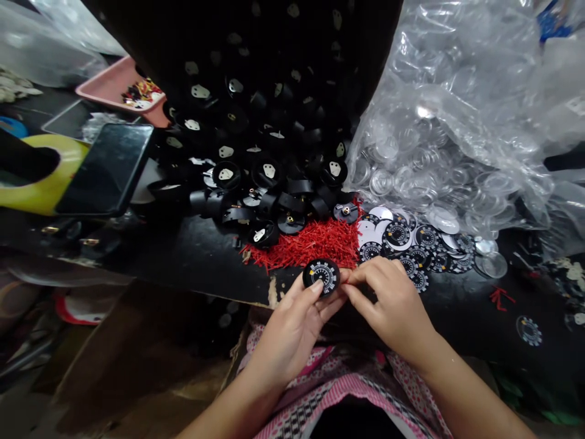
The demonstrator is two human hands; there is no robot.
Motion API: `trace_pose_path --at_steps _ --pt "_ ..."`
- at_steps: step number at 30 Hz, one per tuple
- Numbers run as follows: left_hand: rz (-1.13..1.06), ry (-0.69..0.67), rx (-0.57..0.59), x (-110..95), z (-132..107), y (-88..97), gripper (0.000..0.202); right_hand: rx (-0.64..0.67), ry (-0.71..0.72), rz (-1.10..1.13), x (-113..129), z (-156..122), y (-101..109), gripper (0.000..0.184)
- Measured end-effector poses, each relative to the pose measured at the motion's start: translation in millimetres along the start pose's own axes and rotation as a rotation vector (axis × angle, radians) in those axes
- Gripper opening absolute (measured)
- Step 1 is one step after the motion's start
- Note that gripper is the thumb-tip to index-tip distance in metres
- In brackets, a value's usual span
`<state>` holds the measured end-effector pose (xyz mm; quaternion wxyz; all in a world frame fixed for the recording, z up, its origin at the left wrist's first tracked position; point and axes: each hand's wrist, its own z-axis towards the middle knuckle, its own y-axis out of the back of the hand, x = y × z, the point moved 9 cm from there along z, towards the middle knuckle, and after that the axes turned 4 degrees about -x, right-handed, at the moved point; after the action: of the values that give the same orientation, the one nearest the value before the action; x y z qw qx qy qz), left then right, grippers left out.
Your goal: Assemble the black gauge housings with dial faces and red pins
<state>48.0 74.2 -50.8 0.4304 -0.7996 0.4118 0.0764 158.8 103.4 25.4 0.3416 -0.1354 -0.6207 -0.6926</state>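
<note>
- Head view: our left hand point(295, 320) grasps a round black gauge case with a white-numbered dial face point(326, 273), thumb pressed on its lower edge, at the near edge of the black tabletop point(183, 256).
- Our right hand point(390, 299) bends in just beside it, thumb and index finger drawn together near the left fingertips; a speck of red shows there, too small for us to tell whether we grip it.
- Beyond our hands, a heap of slim red slivers point(320, 242) lies against a mass of round black cups point(292, 202).
- To the right, loose black-and-white printed dial discs point(427, 236) spread before a clear plastic bag point(434, 91) of round transparent discs point(384, 182).
- Farther left, a dark rectangular phone point(107, 171) rests against a yellow ring-shaped tape roll point(27, 198).
</note>
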Motion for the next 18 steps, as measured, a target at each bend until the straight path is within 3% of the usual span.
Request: trace_pose_path --at_steps 5,10,18 --pt "0.104 -0.089 0.009 -6.0 -1.4 -1.0 0.019 -0.008 0.113 -0.081 7.6 -2.6 3.0 0.014" --pt "0.25 -0.214 -0.087 -16.0 -0.1 5.6 0.039 0.018 -0.003 0.13 7.0 -1.4 7.1 0.013" --pt "0.546 -0.291 -0.035 -15.7 -2.5 -4.4 0.029 0.068 -0.061 0.09 12.7 2.2 5.0 0.015"
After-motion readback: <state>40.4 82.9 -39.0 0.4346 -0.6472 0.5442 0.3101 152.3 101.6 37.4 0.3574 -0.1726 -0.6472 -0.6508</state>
